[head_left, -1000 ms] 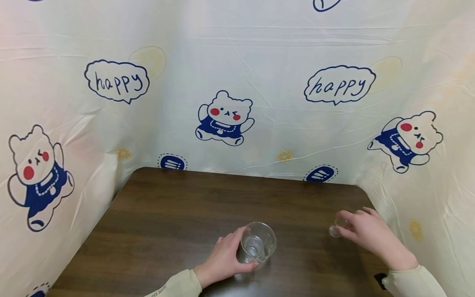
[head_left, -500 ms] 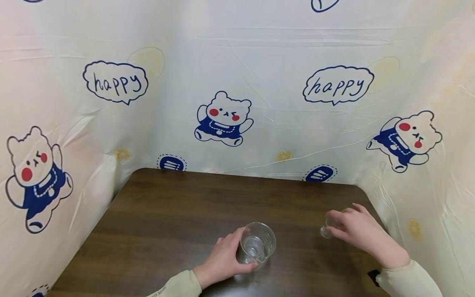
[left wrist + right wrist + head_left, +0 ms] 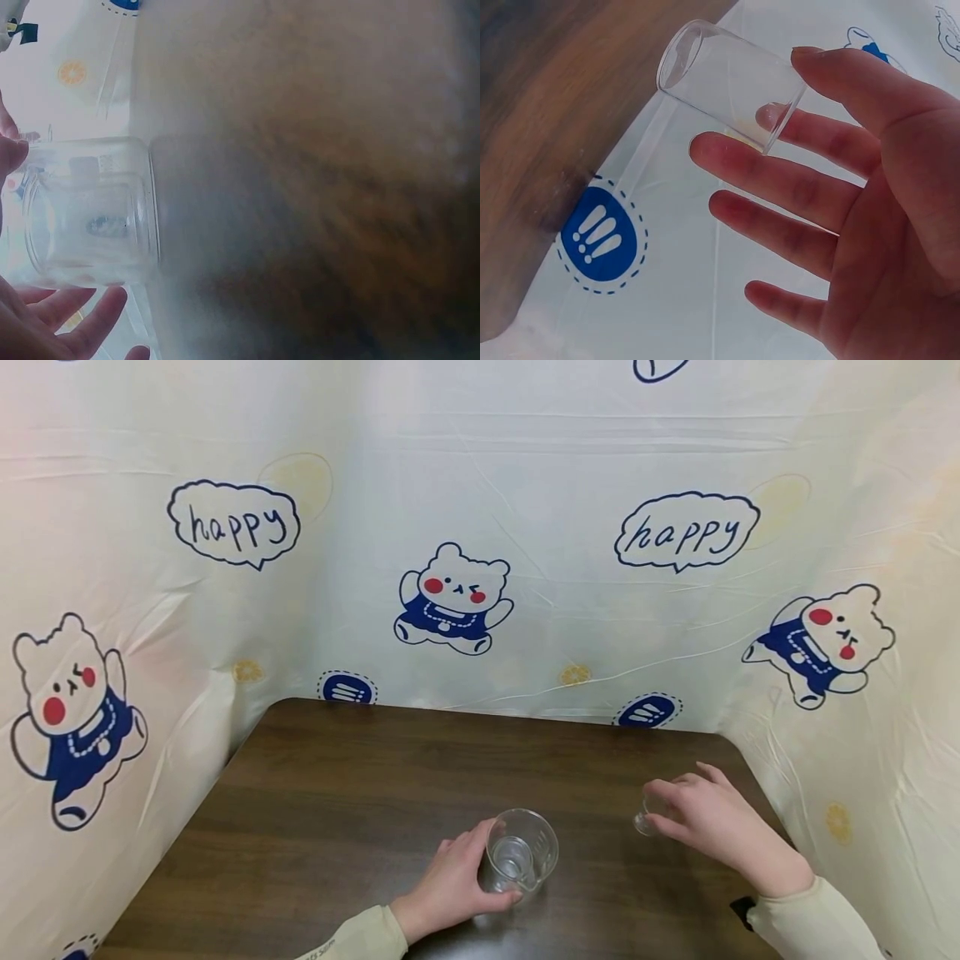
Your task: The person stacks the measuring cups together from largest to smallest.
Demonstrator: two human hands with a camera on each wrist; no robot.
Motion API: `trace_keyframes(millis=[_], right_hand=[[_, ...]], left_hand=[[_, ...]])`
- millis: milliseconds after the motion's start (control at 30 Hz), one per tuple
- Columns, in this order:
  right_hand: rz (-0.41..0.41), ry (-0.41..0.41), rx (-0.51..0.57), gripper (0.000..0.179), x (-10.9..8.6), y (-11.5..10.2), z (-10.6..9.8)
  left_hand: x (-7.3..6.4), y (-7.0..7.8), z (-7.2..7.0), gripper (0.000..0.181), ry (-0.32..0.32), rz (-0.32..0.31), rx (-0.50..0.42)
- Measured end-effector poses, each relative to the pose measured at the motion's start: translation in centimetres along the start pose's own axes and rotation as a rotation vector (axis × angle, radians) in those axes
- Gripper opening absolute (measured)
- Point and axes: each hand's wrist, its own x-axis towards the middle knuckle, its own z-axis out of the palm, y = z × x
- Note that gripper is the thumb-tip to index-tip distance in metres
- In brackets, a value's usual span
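My left hand [image 3: 452,878] grips a clear glass beaker [image 3: 542,847] with a pouring lip, upright near the front middle of the table. Inside the beaker [image 3: 90,154] a smaller clear glass shows, nested upright, in the left wrist view. Over the right side of the table, my right hand [image 3: 716,822] pinches a small clear cylindrical glass [image 3: 642,823]. The right wrist view shows this small glass [image 3: 724,75] held near its rim by the thumb and fingertips, base pointing away from the palm. Whether its base touches the table I cannot tell.
A dark wooden table [image 3: 390,777] with rounded far corners lies under both hands. Pale printed cloth [image 3: 555,602] with bears and speech bubbles hangs behind it and along both sides. A black item [image 3: 742,912] sits at the right sleeve.
My right hand has moved a little to the left with the small glass, closer to the beaker. The left hand and beaker have stayed where they were.
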Motion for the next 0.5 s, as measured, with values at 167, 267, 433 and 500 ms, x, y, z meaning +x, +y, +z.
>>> trace_keyframes(millis=[167,267,433,500], right_hand=[[-0.029,0.017,-0.010,0.026,0.3,-0.7,-0.3],[-0.054,0.026,-0.011,0.026,0.5,-1.1,-0.5],[-0.089,0.037,-0.015,0.026,1.0,-1.7,-0.6],[-0.105,0.046,-0.022,0.025,1.2,-1.9,-0.7]], left_hand=[[0.1,-0.1,0.0,0.086,-0.002,0.003,0.000],[0.1,-0.1,0.0,0.086,-0.004,0.002,-0.002],[0.1,0.0,-0.1,0.087,-0.011,-0.006,-0.004],[0.1,0.0,-0.1,0.087,-0.013,-0.007,-0.005]])
